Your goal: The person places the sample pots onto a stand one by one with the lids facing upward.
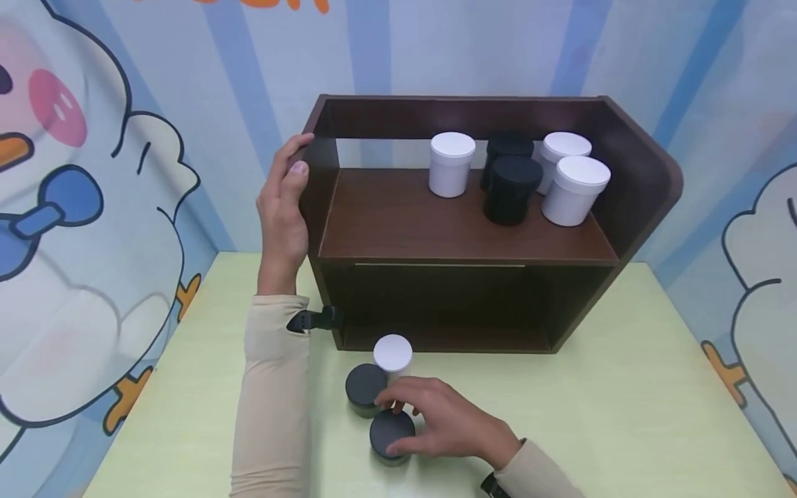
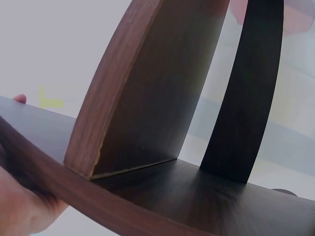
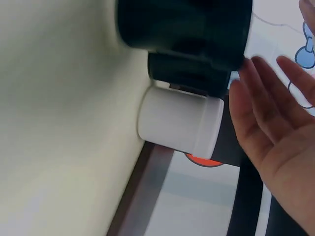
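Note:
My left hand (image 1: 283, 207) grips the left side panel of a dark brown two-tier shelf (image 1: 467, 232), thumb in front. In the left wrist view, part of this hand (image 2: 24, 206) and a fingertip show on either side of the panel (image 2: 147, 216). My right hand (image 1: 445, 418) hovers at the nearest black-lidded jar (image 1: 391, 432), its thumb and fingers spread about the lid. Another black-lidded jar (image 1: 365, 387) and a white jar (image 1: 393, 354) stand just behind. The right wrist view shows the relaxed fingers (image 3: 261, 103) beside the dark jar (image 3: 184, 29); contact is unclear.
On the upper tier stand a white jar (image 1: 451, 166) in the middle, black jars (image 1: 512, 194), and further white jars (image 1: 573, 194) at the right. Beneath is the dark lower tier (image 1: 448, 304). A pale green table (image 1: 623, 415) bears everything, before a cartoon-printed backdrop (image 1: 436, 41).

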A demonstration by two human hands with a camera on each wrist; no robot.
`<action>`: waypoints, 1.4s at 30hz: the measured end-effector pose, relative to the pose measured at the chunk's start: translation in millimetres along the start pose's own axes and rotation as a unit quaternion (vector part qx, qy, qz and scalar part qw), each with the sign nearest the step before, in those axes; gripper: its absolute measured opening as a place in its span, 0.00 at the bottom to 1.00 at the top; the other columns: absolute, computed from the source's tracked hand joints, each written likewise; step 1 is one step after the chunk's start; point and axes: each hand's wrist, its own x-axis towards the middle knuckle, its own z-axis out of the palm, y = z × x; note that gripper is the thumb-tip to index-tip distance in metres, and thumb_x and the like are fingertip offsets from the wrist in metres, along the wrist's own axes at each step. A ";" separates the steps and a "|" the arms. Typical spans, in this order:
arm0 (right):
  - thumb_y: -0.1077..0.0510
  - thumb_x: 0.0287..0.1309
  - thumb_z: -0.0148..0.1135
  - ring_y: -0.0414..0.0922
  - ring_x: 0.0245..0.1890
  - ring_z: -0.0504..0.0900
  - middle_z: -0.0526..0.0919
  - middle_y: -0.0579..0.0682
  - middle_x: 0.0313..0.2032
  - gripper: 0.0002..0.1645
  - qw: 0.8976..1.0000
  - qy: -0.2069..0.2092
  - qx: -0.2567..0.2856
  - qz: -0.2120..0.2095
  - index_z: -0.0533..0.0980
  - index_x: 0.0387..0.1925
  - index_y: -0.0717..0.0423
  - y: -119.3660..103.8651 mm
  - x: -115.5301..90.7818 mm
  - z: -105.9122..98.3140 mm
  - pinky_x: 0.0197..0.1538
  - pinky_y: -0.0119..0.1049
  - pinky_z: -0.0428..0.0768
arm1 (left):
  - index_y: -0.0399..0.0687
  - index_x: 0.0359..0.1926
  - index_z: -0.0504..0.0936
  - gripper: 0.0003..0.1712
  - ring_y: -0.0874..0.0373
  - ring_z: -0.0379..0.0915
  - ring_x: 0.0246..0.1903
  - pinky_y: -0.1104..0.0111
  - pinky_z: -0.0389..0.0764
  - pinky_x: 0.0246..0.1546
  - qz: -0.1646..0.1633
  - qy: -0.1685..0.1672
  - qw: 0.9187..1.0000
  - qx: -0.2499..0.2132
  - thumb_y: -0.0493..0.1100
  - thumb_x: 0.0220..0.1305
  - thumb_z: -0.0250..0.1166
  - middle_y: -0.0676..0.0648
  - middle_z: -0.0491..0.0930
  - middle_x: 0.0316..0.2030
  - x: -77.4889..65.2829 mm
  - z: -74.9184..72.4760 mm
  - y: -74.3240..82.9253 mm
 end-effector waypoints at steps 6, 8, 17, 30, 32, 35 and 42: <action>0.45 0.47 0.79 0.37 0.45 0.81 0.85 0.43 0.47 0.31 0.998 0.066 -0.014 -0.014 0.79 0.52 0.49 3.5 -4.8 12.1 0.54 0.30 0.78 | 0.68 0.67 0.72 0.28 0.52 0.69 0.61 0.50 0.73 0.57 0.001 -0.001 1.000 0.008 0.61 0.69 0.44 0.55 0.71 0.67 0.9 1.3 1.6; 0.46 0.46 0.79 0.37 0.46 0.81 0.85 0.42 0.46 0.31 0.997 0.075 -0.013 -0.017 0.79 0.52 0.49 4.1 -6.0 15.2 0.54 0.31 0.78 | 0.68 0.67 0.72 0.29 0.54 0.69 0.60 0.51 0.73 0.57 0.001 0.000 1.000 0.012 0.61 0.69 0.44 0.54 0.71 0.67 0.7 1.2 1.8; 0.50 0.38 0.84 0.39 0.48 0.82 0.85 0.43 0.48 0.36 0.996 0.086 0.002 0.000 0.79 0.52 0.48 8.0 -10.5 24.9 0.56 0.34 0.79 | 0.69 0.67 0.72 0.29 0.57 0.69 0.60 0.56 0.73 0.56 -0.004 0.002 1.000 0.012 0.61 0.69 0.44 0.55 0.72 0.67 -1.1 1.0 -0.1; 0.50 0.35 0.85 0.35 0.50 0.80 0.83 0.39 0.51 0.40 0.996 0.073 0.028 0.043 0.77 0.55 0.46 18.2 -16.8 39.1 0.57 0.35 0.78 | 0.68 0.67 0.72 0.30 0.58 0.69 0.61 0.53 0.73 0.58 0.003 0.003 1.000 0.020 0.62 0.68 0.44 0.56 0.71 0.68 -0.5 0.7 0.2; 0.50 0.35 0.85 0.35 0.51 0.80 0.83 0.39 0.52 0.41 0.995 0.071 0.034 0.053 0.77 0.56 0.47 18.7 -17.5 41.3 0.58 0.36 0.78 | 0.69 0.67 0.72 0.30 0.58 0.69 0.60 0.53 0.74 0.57 0.002 0.003 1.000 0.019 0.62 0.68 0.44 0.55 0.72 0.68 -0.6 0.3 0.3; 0.50 0.36 0.85 0.36 0.53 0.80 0.83 0.39 0.53 0.43 0.995 0.067 0.039 0.062 0.76 0.58 0.48 19.8 -18.4 44.8 0.59 0.37 0.77 | 0.69 0.67 0.73 0.29 0.58 0.69 0.60 0.53 0.74 0.57 0.003 0.005 1.000 0.016 0.62 0.68 0.44 0.55 0.72 0.67 -0.3 -0.3 -0.3; 0.49 0.39 0.83 0.39 0.56 0.80 0.82 0.40 0.56 0.45 0.994 0.047 0.045 0.085 0.74 0.61 0.50 20.7 -20.5 50.2 0.62 0.40 0.76 | 0.67 0.67 0.73 0.29 0.57 0.68 0.63 0.50 0.71 0.61 0.007 0.003 1.000 0.017 0.61 0.68 0.45 0.56 0.71 0.68 -0.2 0.2 -1.0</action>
